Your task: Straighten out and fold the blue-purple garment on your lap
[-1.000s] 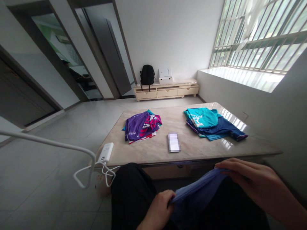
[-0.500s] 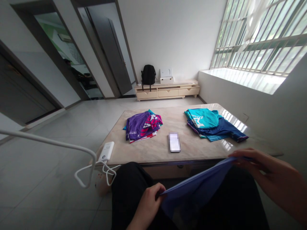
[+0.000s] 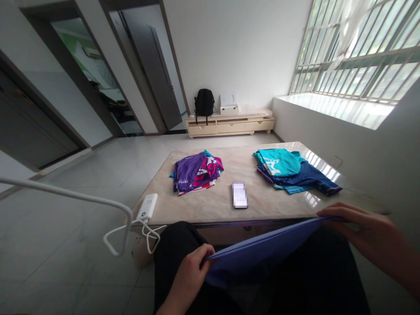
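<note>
A blue-violet garment (image 3: pixel 262 251) is stretched taut over my lap, below the table's near edge. My left hand (image 3: pixel 190 273) pinches its left end, and my right hand (image 3: pixel 364 234) grips its right end, held higher. On the marble table (image 3: pixel 216 205) lie a pile of purple and pink clothes (image 3: pixel 195 173) at the left and a pile of teal and navy clothes (image 3: pixel 290 170) at the right. A phone (image 3: pixel 239 195) lies between them, nearer to me.
A white power bank (image 3: pixel 147 207) with looped white cables sits on the table's left corner. A white tube (image 3: pixel 65 197) crosses the left foreground. A low cabinet (image 3: pixel 229 124) holds a black backpack (image 3: pixel 204 103) and a white box. Doorways open at left; barred windows at right.
Both hands have pulled apart, the right one rising, so the bunched garment is now drawn into a flat, taut band.
</note>
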{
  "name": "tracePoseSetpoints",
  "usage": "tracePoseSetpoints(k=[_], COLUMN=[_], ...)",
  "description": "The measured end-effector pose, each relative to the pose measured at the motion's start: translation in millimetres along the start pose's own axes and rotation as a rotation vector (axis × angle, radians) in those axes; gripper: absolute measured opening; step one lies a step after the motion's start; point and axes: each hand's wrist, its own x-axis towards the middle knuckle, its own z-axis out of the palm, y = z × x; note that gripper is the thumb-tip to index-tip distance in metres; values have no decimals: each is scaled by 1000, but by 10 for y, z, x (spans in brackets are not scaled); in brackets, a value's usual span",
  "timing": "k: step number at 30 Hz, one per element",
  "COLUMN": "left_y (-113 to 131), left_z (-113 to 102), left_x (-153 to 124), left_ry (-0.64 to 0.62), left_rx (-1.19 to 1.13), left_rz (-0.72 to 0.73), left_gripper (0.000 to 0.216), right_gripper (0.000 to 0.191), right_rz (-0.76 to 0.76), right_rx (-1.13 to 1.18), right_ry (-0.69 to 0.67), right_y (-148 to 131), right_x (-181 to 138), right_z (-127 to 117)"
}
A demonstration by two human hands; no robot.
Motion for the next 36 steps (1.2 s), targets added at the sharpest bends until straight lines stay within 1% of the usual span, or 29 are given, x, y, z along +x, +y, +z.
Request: tracePoseSetpoints(k=[2, 4, 6, 8, 11, 14, 18, 20, 22, 24, 26, 29, 32, 34, 36], left_y=[1, -20, -51, -78, -107, -134, -158, -153, -142, -136, -144, -173, -197, -202, -204], left_z=[0, 13, 29, 42, 57, 80, 111, 111, 100, 84, 74, 73, 72, 58, 26], left_x=[-25, -62, -95, -107, -81, -39, -14, -15, -20, -25, -27, -26, -32, -42, -52], left_ry=[-107, -192, -234, -240, -205, -144, -15, 39, 55, 43, 31, 42, 85, 116, 153], left_rx=[26, 41, 39, 42, 61, 55, 49, 45, 35, 25, 23, 32, 42, 36, 26], left_rz=[43, 66, 61, 37, -26, -64, -61, -44, -20, 2, 17, 16, 6, 10, 21], left_gripper=[16, 21, 24, 24, 25, 26, 24, 23, 23, 24, 24, 25, 28, 30, 31], right_gripper=[16, 20, 22, 21, 22, 24, 22, 21, 18, 16, 17, 29, 42, 47, 49], right_rz=[14, 18, 16, 20, 44, 62, 67, 87, 117, 158, 218, 342, 449, 492, 489], right_rx=[-49, -106, -137, -150, -172, -191, -150, -99, -32, 25, 78, 172, 242, 271, 286], right_ry=[16, 5, -18, -24, -38, -19, -13, 13, 50, 61, 24, -20, -73, -114, -139], right_y=[73, 133, 163, 163, 151, 159, 149, 120, 94, 98, 150, 302, 468, 553, 608], right_x=[-17, -20, -12, 2, 17, 17, 17, 23, 33, 42, 45, 36, 15, -3, -22], right_z=[-25, -59, -88, -105, -106, -106, -128, -137, -133, -115, -81, -15, 37, 54, 62])
